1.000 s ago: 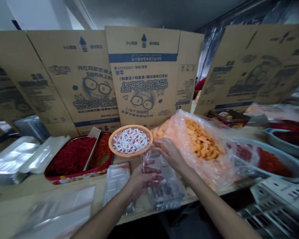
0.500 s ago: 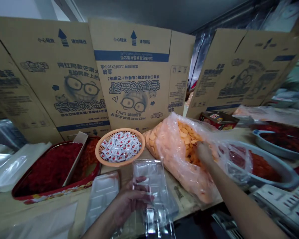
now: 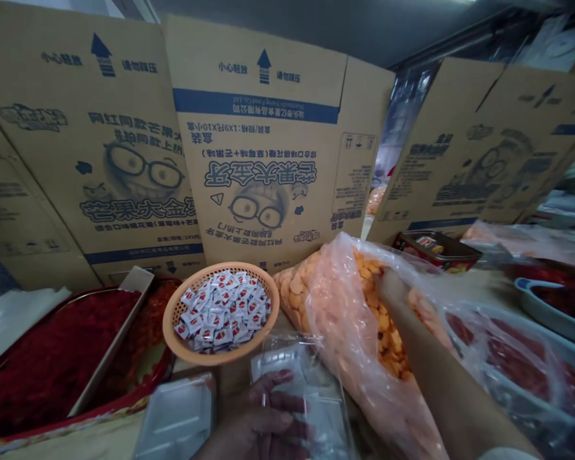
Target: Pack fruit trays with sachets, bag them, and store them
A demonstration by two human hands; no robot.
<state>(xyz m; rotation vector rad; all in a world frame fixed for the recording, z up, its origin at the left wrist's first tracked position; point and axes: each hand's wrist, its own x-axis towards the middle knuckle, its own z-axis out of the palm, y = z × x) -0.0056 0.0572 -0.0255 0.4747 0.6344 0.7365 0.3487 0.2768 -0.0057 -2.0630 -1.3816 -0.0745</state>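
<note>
My left hand (image 3: 268, 418) is at the lower middle, its fingers curled around a clear plastic compartment tray (image 3: 328, 415). Deep in an open clear plastic bag (image 3: 338, 306) is my right hand (image 3: 393, 287), among flat, round orange pieces (image 3: 370, 281). Its fingers are hidden there, so what they hold does not show. Just behind the tray stands an orange woven basket (image 3: 170, 329) full of small white sachets (image 3: 227, 310) with red marks. More clear trays (image 3: 177, 415) lie to the left of my left hand.
At left, a red-rimmed tin holds dark red shreds (image 3: 43, 345) and orange-red shreds, parted by a pale divider (image 3: 112, 345). Cardboard boxes (image 3: 268, 140) wall off the back. To the right are a plastic-covered basin (image 3: 517, 345), a blue-rimmed bowl (image 3: 551, 310) and a red tin (image 3: 460, 255).
The view has come closer and lower, so the basket and bag look larger. My right hand stays in the bag, and my left hand still holds the clear tray.
</note>
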